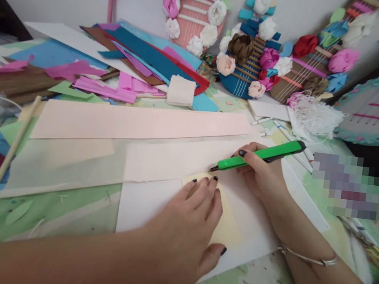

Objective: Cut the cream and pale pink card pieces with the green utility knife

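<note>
My left hand (188,226) lies flat with fingers stretched out on a pale yellow round paper piece (228,226), pressing it onto a white sheet (145,201). My right hand (259,173) is closed around a green utility knife (261,154). The knife's tip touches the paper at the top edge of the yellow piece, just beyond my left fingertips. A silver bracelet (309,257) sits on my right wrist.
A long pale pink sheet (137,122) lies behind the white one. Coloured paper strips (144,59) pile up at the back left. Guitar-shaped crafts with paper flowers (249,62) lean on the wall. A wooden stick (10,153) lies at the left, pens (292,140) at the right.
</note>
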`<control>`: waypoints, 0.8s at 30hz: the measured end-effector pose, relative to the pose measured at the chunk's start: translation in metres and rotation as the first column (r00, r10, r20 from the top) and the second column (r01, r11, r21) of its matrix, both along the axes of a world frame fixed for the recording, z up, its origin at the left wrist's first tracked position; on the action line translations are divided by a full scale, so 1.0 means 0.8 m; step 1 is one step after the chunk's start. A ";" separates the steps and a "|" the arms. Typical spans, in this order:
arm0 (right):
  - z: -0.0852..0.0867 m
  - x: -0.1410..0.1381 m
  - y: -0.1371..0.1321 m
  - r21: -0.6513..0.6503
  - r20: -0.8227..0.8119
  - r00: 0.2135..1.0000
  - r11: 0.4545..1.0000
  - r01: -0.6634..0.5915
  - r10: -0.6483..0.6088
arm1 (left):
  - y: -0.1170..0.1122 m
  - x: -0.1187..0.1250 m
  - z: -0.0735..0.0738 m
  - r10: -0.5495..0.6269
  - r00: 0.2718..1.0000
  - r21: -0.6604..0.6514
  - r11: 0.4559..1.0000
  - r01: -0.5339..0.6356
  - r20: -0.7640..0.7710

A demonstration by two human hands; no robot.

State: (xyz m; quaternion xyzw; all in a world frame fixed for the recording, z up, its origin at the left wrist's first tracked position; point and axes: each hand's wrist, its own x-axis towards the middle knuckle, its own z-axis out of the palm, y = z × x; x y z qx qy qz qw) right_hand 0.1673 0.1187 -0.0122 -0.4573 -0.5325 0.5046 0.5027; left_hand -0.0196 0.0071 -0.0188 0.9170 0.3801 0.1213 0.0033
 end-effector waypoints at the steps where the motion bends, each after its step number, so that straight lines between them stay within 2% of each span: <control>1: 0.000 0.000 0.000 0.001 -0.007 1.000 1.000 0.003 -0.003 | 0.000 0.000 0.000 0.001 1.000 0.003 1.000 -0.001 0.003; 24: 0.003 0.002 0.000 -0.030 -0.052 0.998 0.999 0.021 -0.023 | -0.002 0.000 -0.003 0.001 1.000 -0.011 1.000 -0.001 0.001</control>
